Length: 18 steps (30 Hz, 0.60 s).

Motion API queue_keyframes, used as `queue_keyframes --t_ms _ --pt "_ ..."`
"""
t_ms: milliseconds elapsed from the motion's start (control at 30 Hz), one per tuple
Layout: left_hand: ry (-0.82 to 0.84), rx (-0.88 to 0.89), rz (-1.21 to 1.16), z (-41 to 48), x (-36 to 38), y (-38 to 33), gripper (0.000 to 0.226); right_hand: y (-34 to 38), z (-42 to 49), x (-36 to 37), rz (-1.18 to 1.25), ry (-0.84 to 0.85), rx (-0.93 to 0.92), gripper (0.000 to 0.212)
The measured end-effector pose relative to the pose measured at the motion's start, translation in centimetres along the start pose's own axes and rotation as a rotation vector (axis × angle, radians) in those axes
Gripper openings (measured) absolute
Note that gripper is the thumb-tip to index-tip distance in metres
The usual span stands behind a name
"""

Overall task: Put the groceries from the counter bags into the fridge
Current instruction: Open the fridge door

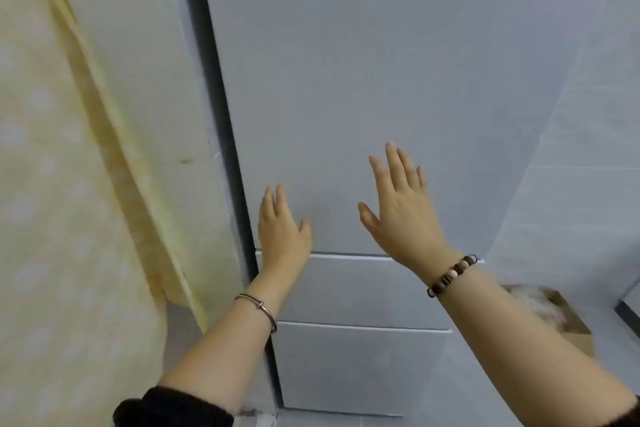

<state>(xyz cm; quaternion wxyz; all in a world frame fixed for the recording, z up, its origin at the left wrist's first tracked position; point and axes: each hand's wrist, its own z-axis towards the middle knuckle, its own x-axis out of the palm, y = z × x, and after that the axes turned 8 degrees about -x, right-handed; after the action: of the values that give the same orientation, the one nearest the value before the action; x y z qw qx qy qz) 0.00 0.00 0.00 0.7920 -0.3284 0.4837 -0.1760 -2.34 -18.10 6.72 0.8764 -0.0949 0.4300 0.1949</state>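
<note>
Fridge (381, 45) dead ahead, filling most of the head view. Tall grey upper door (329, 132) shut, two lower drawers (360, 291) beneath it shut as well, fronts flush, no handle to be made out. No groceries in view, no bags, no worktop; nothing carried. Left hand (282, 232) low on the upper door, close to its left edge, just above the seam with the top drawer: grip wide, fingers straight and together, holding nothing, seemingly flat on the panel, contact not certain. Right hand (401, 208) higher and further right, before the middle of the same door: grip wide too, fingers spread and pointing up, empty; touching or merely close, impossible to tell. Thin bangle (258, 305) on the left wrist, beaded bracelet (452, 274) on the right, dark sleeve (173, 406) at the left elbow. Yellow dotted curtain (69, 149) hanging just beside the fridge on the left; pale tiled wall (588, 149) on the right; open cardboard box (568, 319) with something pale and fluffy inside, low at the right, partly behind the right forearm. Stage hard to fix: door shut and both hands empty, so no item on its way in at this moment; contents hidden, hence no count of anything stowed. Remaining work likewise unknown; for any item left, probably a trip back to the bags and the door to be opened.
</note>
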Motion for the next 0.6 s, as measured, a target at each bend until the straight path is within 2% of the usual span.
queue_keyframes --t_ms 100,233,300,400,500,600 --pt "-0.142 -0.139 -0.156 2.8 -0.7 0.6 0.079 0.0 3.6 2.3 -0.084 -0.128 -0.235 0.067" --pt "-0.055 -0.324 -0.328 7.2 -1.2 1.2 0.094 -0.7 8.9 5.4 -0.243 -0.173 -0.468 0.068" --pt "-0.02 -0.358 -0.426 9.0 -1.6 1.7 0.091 -1.2 10.8 6.9 -0.331 -0.239 -0.57 0.065" --pt "-0.03 -0.378 -0.409 9.7 -1.8 2.9 0.059 -1.4 12.2 9.5 -0.439 -0.36 -0.619 0.069" --pt "-0.098 -0.368 -0.414 9.5 -1.1 3.6 0.052 -1.4 12.6 11.4 -0.502 -0.479 -0.597 0.065" --pt "-0.117 -0.362 -0.362 9.5 -1.1 3.5 0.051 -1.4 12.6 11.7 -0.501 -0.509 -0.594 0.064"
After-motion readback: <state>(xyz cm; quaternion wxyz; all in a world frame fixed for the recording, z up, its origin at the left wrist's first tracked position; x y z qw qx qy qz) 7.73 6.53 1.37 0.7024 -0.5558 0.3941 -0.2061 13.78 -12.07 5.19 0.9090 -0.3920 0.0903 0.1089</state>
